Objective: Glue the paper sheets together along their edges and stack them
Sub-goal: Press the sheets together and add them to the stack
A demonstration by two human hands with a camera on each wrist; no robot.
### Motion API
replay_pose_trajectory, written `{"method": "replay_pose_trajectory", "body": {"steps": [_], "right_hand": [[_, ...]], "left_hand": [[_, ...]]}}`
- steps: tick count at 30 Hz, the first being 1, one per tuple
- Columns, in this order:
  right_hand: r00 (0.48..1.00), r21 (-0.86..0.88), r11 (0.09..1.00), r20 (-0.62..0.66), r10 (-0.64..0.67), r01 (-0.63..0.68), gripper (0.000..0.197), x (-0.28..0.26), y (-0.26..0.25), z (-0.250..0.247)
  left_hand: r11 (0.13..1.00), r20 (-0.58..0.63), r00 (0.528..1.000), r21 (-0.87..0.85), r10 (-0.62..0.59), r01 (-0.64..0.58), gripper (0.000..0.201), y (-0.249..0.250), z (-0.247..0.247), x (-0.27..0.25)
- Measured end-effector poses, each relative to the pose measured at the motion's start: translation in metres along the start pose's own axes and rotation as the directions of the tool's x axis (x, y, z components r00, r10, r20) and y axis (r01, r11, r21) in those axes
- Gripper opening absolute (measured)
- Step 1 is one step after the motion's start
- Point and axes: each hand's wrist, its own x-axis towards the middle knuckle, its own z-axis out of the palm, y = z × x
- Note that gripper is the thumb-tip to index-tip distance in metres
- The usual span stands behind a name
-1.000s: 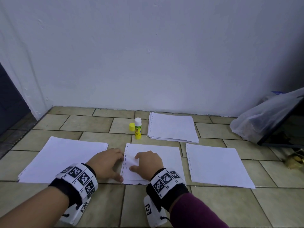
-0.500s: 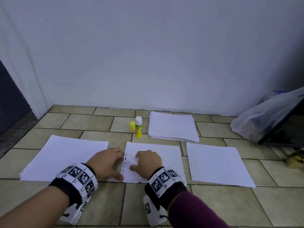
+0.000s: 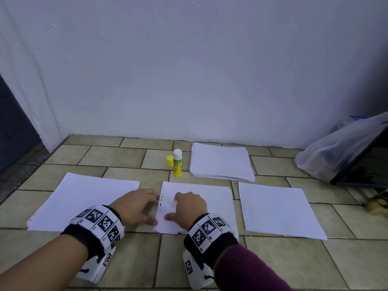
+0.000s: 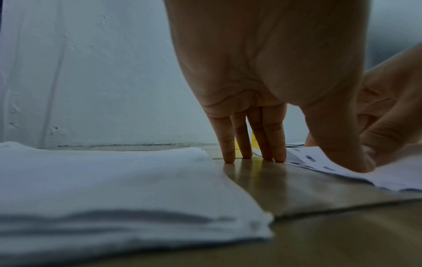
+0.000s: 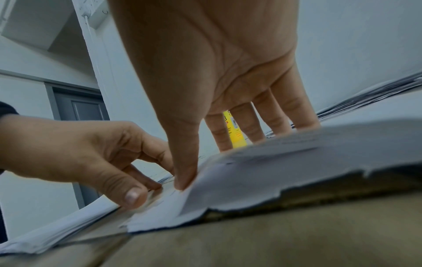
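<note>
Both hands at the hole-punched edge of the middle paper stack [image 3: 201,204] on the glossy tiled floor [image 3: 294,259].

The right hand [image 3: 190,207] presses it with straight fingers; the left hand [image 3: 136,206], uncurled, touches tile beside it. Behind stands an uncapped yellow glue stick [image 3: 177,162].

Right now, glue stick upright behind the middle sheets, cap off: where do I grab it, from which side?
Grip the glue stick round its yellow barrel, below the exposed white tip. It stands upright, so come in level from the near side, probably with the right hand, fingers wrapping the sides. The yellow cap sits close on its left and the far paper stack on its right, so side approaches look tighter.
</note>
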Motion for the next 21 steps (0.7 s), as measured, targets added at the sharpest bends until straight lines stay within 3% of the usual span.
{"method": "replay_pose_trajectory", "body": {"steps": [21], "right_hand": [[0.999, -0.016, 0.999, -0.003, -0.035, 0.035, 0.058, -0.002, -0.0011, -0.0018]], "left_hand": [[1.0, 0.007, 1.0, 0.016, 0.005, -0.005, 0.058, 0.0022, -0.0003, -0.0001]]}}
